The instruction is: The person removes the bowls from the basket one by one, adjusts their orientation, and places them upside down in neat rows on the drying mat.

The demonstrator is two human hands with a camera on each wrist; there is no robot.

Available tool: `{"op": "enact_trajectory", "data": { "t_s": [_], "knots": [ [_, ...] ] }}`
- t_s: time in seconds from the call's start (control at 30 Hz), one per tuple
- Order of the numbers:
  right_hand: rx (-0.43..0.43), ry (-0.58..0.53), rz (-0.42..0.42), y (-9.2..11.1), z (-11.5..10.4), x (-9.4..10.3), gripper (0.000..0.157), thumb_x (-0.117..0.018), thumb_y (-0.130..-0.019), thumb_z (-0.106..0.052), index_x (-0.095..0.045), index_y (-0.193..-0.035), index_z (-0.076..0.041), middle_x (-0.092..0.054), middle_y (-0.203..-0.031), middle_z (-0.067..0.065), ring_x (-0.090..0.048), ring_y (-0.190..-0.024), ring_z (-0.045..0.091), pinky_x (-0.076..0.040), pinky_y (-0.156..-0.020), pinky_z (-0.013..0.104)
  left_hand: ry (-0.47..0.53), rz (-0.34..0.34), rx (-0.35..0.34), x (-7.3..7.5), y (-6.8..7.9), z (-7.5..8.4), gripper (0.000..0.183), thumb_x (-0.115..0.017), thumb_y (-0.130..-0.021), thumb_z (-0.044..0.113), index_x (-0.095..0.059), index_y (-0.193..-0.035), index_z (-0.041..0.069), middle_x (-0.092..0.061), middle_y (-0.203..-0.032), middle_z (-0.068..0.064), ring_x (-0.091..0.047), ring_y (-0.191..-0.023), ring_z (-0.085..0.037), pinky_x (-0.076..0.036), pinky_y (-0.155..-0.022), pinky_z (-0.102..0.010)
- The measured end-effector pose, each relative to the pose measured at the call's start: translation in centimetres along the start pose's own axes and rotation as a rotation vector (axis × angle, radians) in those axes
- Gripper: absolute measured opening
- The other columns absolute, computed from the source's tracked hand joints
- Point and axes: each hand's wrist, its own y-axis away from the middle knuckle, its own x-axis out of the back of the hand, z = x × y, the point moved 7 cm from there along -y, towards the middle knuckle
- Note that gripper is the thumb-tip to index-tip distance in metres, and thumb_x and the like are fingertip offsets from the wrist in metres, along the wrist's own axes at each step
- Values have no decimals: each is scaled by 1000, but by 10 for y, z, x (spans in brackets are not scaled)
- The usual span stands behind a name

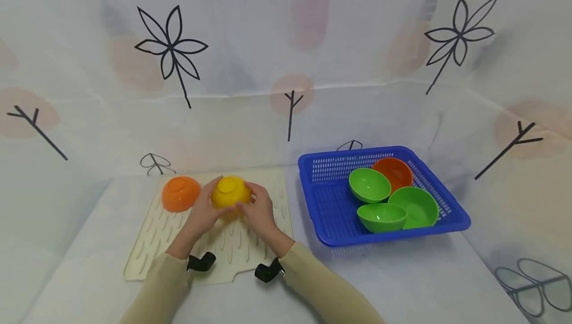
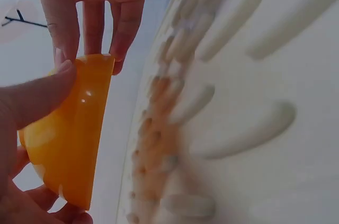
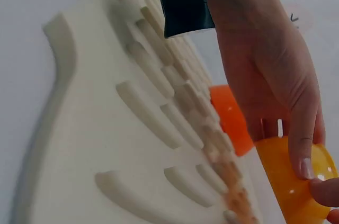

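Both hands hold a yellow bowl (image 1: 230, 192) upside down over the cream ridged drying mat (image 1: 210, 259). My left hand (image 1: 204, 215) grips its left side, thumb on the outer wall and fingers curled toward the rim. On the opposite side my right hand (image 1: 260, 210) holds it, its fingers (image 2: 124, 33) reaching the rim in the left wrist view. That view shows a gap between the bowl's rim and the ridges below. An orange bowl (image 1: 180, 194) lies upside down on the mat's back left corner, just left of my left hand.
A blue plastic basket (image 1: 330, 215) stands on the right of the white-covered table (image 1: 402, 279). Inside are an orange bowl (image 1: 395, 172) and several green bowls (image 1: 370, 185). White patterned cloth (image 1: 250, 41) hangs behind and at the sides.
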Motion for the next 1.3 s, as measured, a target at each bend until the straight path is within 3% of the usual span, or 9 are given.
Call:
{"op": "enact_trajectory", "data": {
  "t_s": [0.23,0.53,0.73,0.97,1.3],
  "knots": [
    [-52,64,17,-14,18,-13,48,-74,-86,1,-61,-133,-2,-58,-132,14,-58,-120,29,-52,-96,33,-43,26,47,2,-17,-14,84,-80,-85,17,-32,-153,6,-34,-155,-20,-32,-141,-40,-22,-116,-59],
    [-95,76,-76,-15,20,-24,48,-67,-89,5,-59,-136,-3,-57,-138,12,-56,-125,27,-50,-100,34,-19,81,68,3,-24,-22,82,-77,-86,6,-28,-152,2,-32,-154,-23,-32,-139,-40,-22,-116,-58],
    [-121,87,-132,-14,21,-30,52,-62,-92,6,-53,-142,-5,-53,-145,8,-49,-133,23,-45,-104,35,-22,73,114,5,-27,-26,83,-76,-87,10,-26,-153,1,-31,-154,-24,-34,-138,-41,-25,-115,-58],
    [-135,88,-161,-11,21,-29,51,-60,-94,2,-52,-144,-6,-51,-147,6,-49,-133,23,-45,-105,37,0,81,199,7,-29,-30,83,-75,-91,28,-27,-153,0,-34,-153,-24,-38,-134,-40,-33,-112,-56],
    [-161,54,-185,-6,15,-20,47,-59,-95,-3,-55,-142,-6,-55,-143,6,-55,-126,25,-53,-94,31,-23,103,208,8,-28,-30,77,-76,-90,23,-33,-149,0,-40,-149,-24,-42,-131,-41,-34,-111,-57]
  ]
}}
